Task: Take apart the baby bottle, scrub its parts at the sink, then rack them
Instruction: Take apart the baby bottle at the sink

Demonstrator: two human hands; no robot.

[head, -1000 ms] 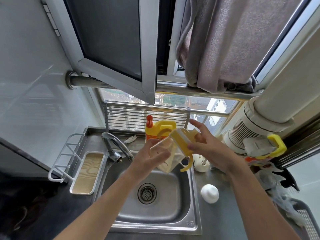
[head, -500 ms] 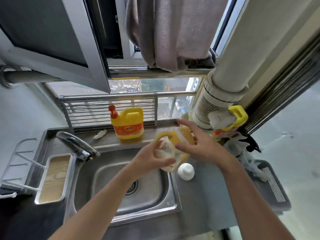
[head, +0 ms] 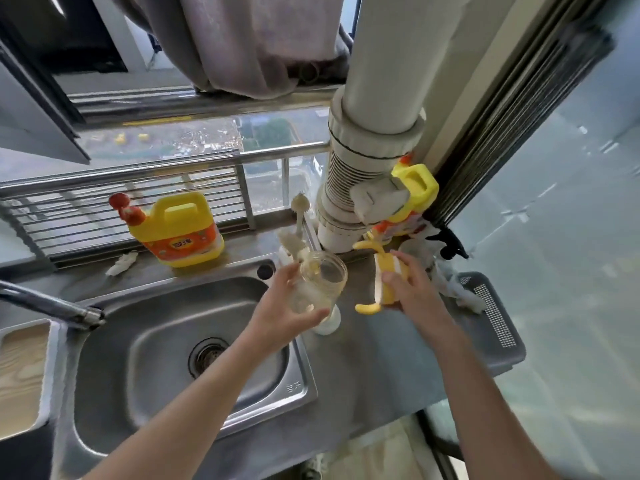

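Note:
My left hand grips the clear bottle body, its open mouth tilted up toward me, above the sink's right rim. My right hand holds the yellow collar with its two curved handles, separate from the bottle and a little to its right over the counter. A white domed cap stands on the counter just below the bottle, partly hidden by my left hand. The steel sink lies lower left with its drain in the middle. Bottle brushes stand behind the bottle.
A yellow detergent jug stands on the ledge behind the sink. The faucet reaches in from the left. A grey perforated tray sits on the counter's right end. A large white pipe and another yellow jug stand behind.
The yellow collar has come off the bottle: my right hand moved right with it while my left hand kept the clear body. The view swung right and down.

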